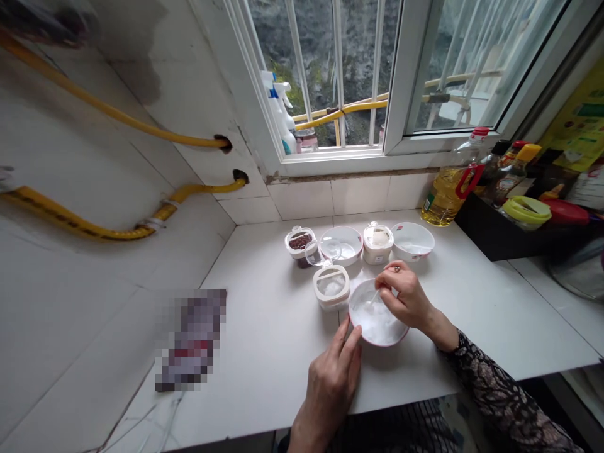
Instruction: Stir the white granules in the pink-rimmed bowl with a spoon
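In the head view a white bowl (384,330) with a pink rim stands on the counter, with white, grainy-looking contents. My left hand (333,380) steadies it, fingers closed on the left edge of its rim. Over the bowl, my right hand (403,292) is closed around the thin handle of a small white spoon (374,297), whose lower end dips into the contents. Just left of the bowl sits a clear container (331,288) of white stuff, its lid raised. Behind are a container of dark red grains (301,244) and one of pale powder (378,242).
Two more white bowls, one in the middle (346,248) and one at right (414,239), stand in the back row. An oil bottle (441,201) and a black box (491,229) of condiments are farther right. A blurred-out packet (195,340) lies at left.
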`<control>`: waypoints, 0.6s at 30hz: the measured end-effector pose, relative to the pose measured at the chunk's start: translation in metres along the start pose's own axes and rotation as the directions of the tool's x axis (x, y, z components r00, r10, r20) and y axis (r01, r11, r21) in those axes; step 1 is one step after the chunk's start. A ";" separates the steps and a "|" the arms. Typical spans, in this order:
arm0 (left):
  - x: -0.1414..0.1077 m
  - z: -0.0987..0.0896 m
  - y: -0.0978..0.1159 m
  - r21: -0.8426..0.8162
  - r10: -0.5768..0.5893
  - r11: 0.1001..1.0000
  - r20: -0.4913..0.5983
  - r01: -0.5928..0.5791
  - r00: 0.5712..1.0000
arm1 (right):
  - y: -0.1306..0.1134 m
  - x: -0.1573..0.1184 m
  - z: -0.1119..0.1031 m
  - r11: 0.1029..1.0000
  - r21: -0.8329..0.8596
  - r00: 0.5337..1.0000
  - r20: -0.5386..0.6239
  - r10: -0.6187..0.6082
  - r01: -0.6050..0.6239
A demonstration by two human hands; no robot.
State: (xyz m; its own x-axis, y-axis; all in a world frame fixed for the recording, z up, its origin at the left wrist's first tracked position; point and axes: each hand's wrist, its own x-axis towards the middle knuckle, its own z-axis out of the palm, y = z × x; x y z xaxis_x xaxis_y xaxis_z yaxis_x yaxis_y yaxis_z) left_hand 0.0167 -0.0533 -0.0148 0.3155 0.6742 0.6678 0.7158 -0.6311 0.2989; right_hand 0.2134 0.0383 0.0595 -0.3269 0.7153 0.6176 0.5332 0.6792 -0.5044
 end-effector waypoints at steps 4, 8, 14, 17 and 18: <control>0.000 0.000 0.000 -0.008 -0.003 1.000 0.001 0.003 1.000 | -0.001 -0.002 0.003 0.989 0.085 0.992 0.060 0.113 -0.118; 0.000 0.000 -0.001 -0.010 -0.002 1.000 -0.001 0.002 1.000 | -0.004 0.000 -0.002 0.911 0.217 0.937 0.062 0.345 -0.350; 0.001 0.000 0.000 -0.004 0.004 1.000 -0.009 -0.004 1.000 | -0.002 0.006 -0.008 0.643 0.519 0.801 0.152 0.578 -0.563; 0.002 -0.001 0.001 0.004 0.007 1.000 -0.010 -0.007 1.000 | 0.000 0.008 -0.009 0.563 0.590 0.773 0.178 0.609 -0.579; 0.003 -0.001 0.001 0.007 0.009 1.000 -0.012 -0.009 1.000 | 0.000 0.008 -0.009 0.541 0.606 0.765 0.187 0.616 -0.584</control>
State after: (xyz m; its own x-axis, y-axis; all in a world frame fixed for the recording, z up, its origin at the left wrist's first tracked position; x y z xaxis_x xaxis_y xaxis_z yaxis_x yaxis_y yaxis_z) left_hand 0.0175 -0.0526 -0.0118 0.3148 0.6639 0.6783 0.7171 -0.6345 0.2883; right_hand 0.2180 0.0429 0.0696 -0.0669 0.9966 0.0489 0.0063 0.0494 -0.9988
